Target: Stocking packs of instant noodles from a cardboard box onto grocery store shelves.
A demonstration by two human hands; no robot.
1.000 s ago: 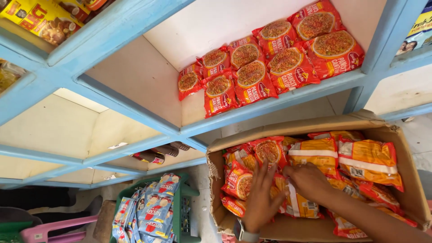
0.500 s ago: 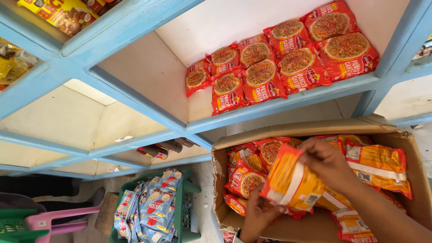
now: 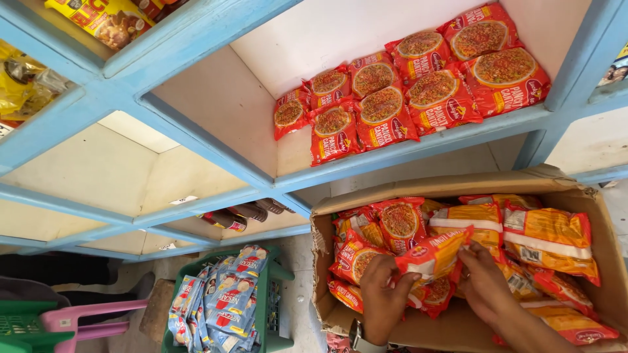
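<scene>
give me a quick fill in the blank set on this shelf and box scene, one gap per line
1. Both hands, left hand and right hand, hold one orange noodle packet over an open ____ box.
2. The shelf frame is painted ____.
3. The red noodle packets on the shelf lie in ____ rows.
4. The blue sachet strips lie in a ____ plastic basket.

Missing words: cardboard; blue; two; green

Both hands point(image 3: 432, 287) grip noodle packets point(image 3: 433, 253) inside cardboard box point(image 3: 458, 186).
</scene>
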